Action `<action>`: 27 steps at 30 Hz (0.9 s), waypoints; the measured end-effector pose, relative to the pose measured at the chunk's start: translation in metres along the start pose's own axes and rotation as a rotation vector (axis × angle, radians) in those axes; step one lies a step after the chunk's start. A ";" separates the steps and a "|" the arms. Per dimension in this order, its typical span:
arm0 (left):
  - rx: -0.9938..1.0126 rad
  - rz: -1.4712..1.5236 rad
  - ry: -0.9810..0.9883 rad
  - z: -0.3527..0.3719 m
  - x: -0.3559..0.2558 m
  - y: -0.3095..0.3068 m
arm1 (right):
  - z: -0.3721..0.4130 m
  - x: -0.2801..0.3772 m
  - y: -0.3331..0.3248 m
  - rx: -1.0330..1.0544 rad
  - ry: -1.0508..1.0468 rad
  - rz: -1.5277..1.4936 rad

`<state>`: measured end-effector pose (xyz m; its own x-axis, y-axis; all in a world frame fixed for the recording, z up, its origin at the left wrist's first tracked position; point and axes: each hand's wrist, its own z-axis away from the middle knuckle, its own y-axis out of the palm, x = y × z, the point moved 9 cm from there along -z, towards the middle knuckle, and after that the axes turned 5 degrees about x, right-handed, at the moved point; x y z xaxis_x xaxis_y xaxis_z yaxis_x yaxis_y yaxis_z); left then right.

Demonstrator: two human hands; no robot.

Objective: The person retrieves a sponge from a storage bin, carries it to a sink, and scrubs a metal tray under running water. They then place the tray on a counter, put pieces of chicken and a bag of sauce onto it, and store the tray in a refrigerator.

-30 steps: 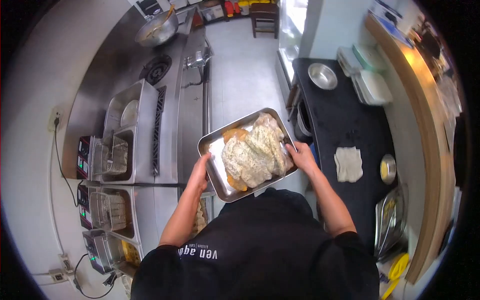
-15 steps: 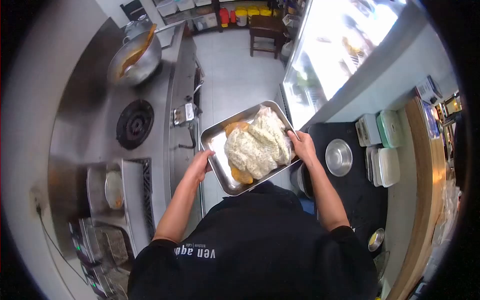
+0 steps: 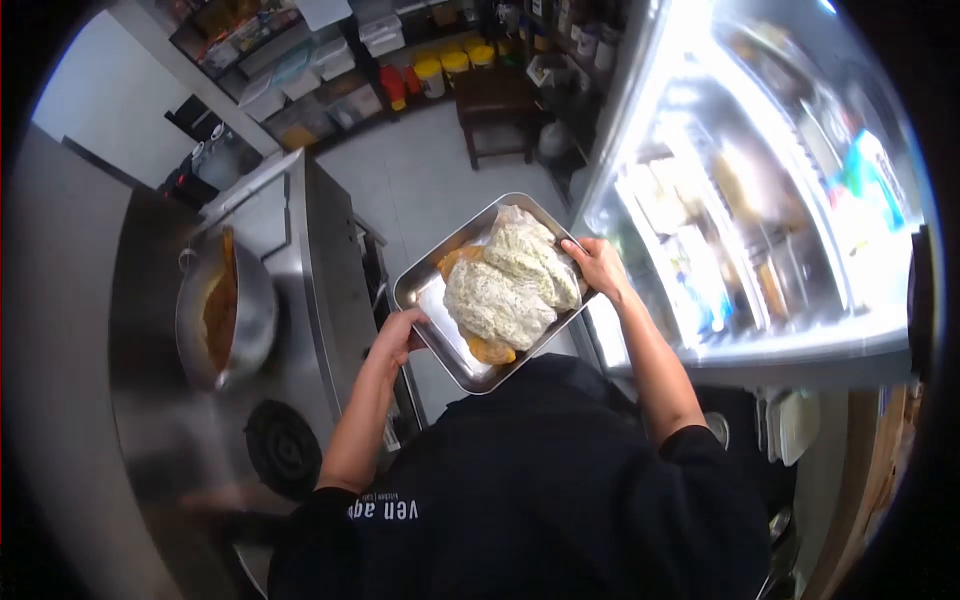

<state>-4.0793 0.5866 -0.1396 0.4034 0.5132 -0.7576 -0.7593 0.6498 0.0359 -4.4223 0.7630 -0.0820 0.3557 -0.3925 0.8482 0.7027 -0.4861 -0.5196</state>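
Observation:
Between my two hands I carry a rectangular metal tray (image 3: 437,347) in front of my body, turned at an angle. In it lie plastic bags of a pale, herb-flecked food (image 3: 510,285), with an orange-yellow food (image 3: 492,351) showing beneath and beside them. My left hand (image 3: 400,335) grips the tray's left side, fingers underneath. At the right rim, my right hand (image 3: 596,266) is closed with the thumb on top. What the pale food is, I cannot make out.
A lit glass-front fridge (image 3: 740,200) with stocked shelves stands at the right. Along the left, a steel counter holds a large wok (image 3: 228,310) and a black burner (image 3: 283,448). A dark stool (image 3: 495,105) and yellow-lidded tubs (image 3: 455,62) are ahead on the floor side.
I have moved forward and turned toward the right, still holding the tray. The fridge now fills more of the right side, and the wok sits closer on my left.

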 end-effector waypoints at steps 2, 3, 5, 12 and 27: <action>0.096 0.112 0.010 -0.020 -0.022 -0.002 | -0.047 0.016 0.008 0.100 0.016 0.060; 0.097 0.117 0.011 -0.026 -0.026 -0.001 | -0.058 0.029 0.004 0.146 0.047 0.091; 0.067 0.175 -0.004 -0.042 -0.035 0.004 | -0.088 0.026 0.004 0.160 0.008 0.107; 0.163 0.155 0.010 -0.115 -0.052 0.003 | -0.127 0.006 -0.007 0.105 -0.034 0.234; 0.415 0.079 -0.024 -0.223 -0.050 -0.004 | -0.001 0.031 -0.080 -0.286 0.266 1.344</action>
<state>-4.2105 0.4338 -0.2476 0.3675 0.5801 -0.7269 -0.5202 0.7761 0.3564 -4.4679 0.7892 -0.0147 0.4992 -0.7984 -0.3367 -0.2379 0.2473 -0.9393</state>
